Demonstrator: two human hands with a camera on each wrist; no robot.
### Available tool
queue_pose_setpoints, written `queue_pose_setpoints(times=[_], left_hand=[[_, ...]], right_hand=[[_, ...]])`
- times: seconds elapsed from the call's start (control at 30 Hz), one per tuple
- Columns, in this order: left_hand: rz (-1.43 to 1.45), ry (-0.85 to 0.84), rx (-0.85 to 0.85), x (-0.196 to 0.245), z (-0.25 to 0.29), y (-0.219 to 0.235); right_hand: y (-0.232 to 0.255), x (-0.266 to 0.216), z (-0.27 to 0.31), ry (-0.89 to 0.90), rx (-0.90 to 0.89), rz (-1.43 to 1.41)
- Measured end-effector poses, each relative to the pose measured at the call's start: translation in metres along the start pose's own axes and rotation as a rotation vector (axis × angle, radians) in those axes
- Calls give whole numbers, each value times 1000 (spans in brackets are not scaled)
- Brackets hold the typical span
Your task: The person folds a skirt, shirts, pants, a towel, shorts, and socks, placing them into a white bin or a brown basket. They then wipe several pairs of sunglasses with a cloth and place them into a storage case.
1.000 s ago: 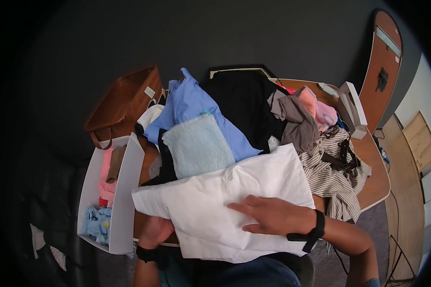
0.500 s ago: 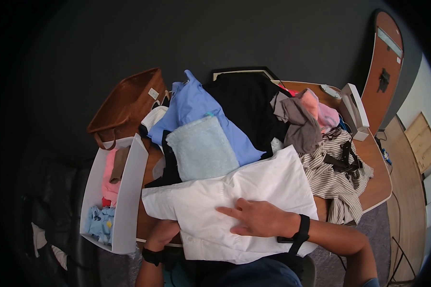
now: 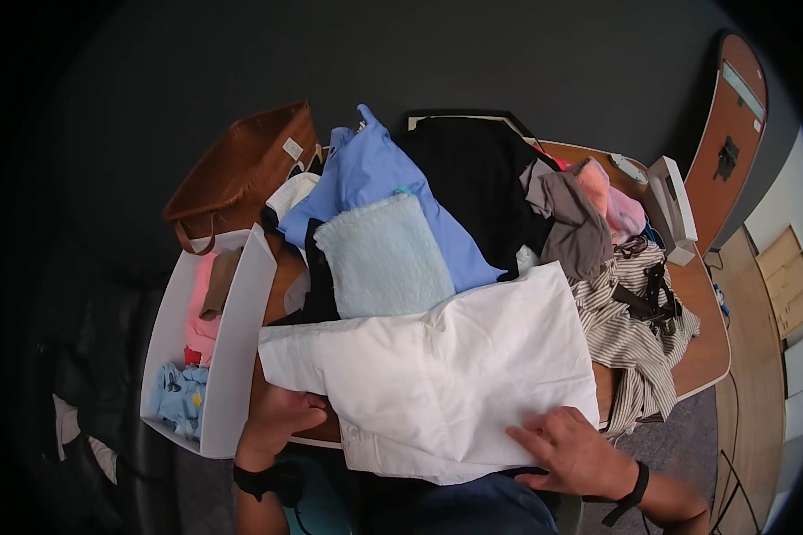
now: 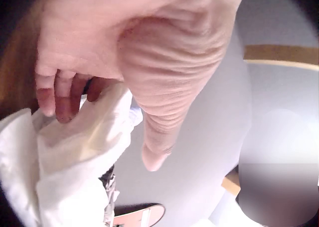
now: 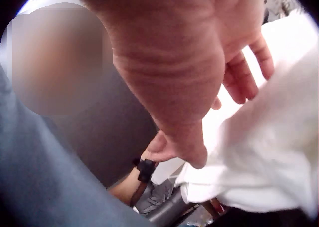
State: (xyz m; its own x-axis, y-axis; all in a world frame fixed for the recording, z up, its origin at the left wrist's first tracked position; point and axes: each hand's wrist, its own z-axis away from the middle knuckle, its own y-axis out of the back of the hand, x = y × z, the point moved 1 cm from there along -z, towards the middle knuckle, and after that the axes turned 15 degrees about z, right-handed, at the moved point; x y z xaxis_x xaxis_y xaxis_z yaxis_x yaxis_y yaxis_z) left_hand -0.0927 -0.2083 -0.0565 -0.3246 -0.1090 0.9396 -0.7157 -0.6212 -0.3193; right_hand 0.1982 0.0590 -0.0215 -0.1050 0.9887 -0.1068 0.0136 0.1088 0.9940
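A white shirt (image 3: 455, 374) with a few small buttons lies folded over the front of the table, its lower edge at the person's lap. At its left edge is my left hand (image 3: 281, 419), the fingers beside the cloth; in the left wrist view the thumb (image 4: 158, 147) is straight and apart from the fingers. Over the lower right part of the shirt rests my right hand (image 3: 580, 455), its fingers loosely spread; the right wrist view has the thumb (image 5: 192, 147) apart from the fingertips. Behind the shirt lies a fluffy pale blue cloth (image 3: 385, 259).
Blue (image 3: 366, 169) and black (image 3: 473, 196) garments are heaped behind. At right lie a grey-brown garment (image 3: 575, 232) and a striped one (image 3: 638, 357). A white box (image 3: 254, 303) holding folded clothes stands at left, below a brown basket (image 3: 250, 160). The table edge (image 3: 700, 379) curves at right.
My right hand has moved from the middle of the white shirt down to its lower right. The left hand has come out from under the shirt's left part and lies beside it.
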Motion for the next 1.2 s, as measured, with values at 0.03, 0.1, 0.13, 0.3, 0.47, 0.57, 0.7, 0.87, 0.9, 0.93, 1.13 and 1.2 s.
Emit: queue_pose_setpoints(times=[0.03, 0.1, 0.13, 0.3, 0.47, 0.57, 0.7, 0.87, 0.9, 0.93, 1.13, 1.2], left_hand=[[124, -14, -24, -4, -3, 3], [246, -27, -51, -5, -5, 0], [264, -19, 95, -3, -9, -10], [461, -221, 1, 36, -11, -97], [591, -347, -147, 65, -4, -157], [571, -456, -110, 67, -5, -147], [631, -431, -7, 50, -4, -126], [422, -122, 158, -38, -9, -88], [400, -53, 201, -53, -10, -80], [381, 21, 250, -59, -9, -77], [86, 58, 239, -56, -6, -58], [32, 62, 223, -52, -9, -53]], right_hand=[[-5, -3, 3, 8, 42, 75], [-9, -5, 4, 2, 42, 125], [-10, -6, 4, 0, 44, 181], [1, -90, -25, 93, 499, -653], [-67, -83, -61, -149, 261, -1086], [-67, -56, -37, -375, 372, -902], [-100, 3, 39, -476, 474, 101], [-144, 40, 77, -697, 350, 127], [-151, 45, 81, -709, 381, 150], [-151, 46, 84, -706, 373, 147], [-105, 41, 94, -684, 382, -610], [-47, 26, 76, -543, -152, -1293]])
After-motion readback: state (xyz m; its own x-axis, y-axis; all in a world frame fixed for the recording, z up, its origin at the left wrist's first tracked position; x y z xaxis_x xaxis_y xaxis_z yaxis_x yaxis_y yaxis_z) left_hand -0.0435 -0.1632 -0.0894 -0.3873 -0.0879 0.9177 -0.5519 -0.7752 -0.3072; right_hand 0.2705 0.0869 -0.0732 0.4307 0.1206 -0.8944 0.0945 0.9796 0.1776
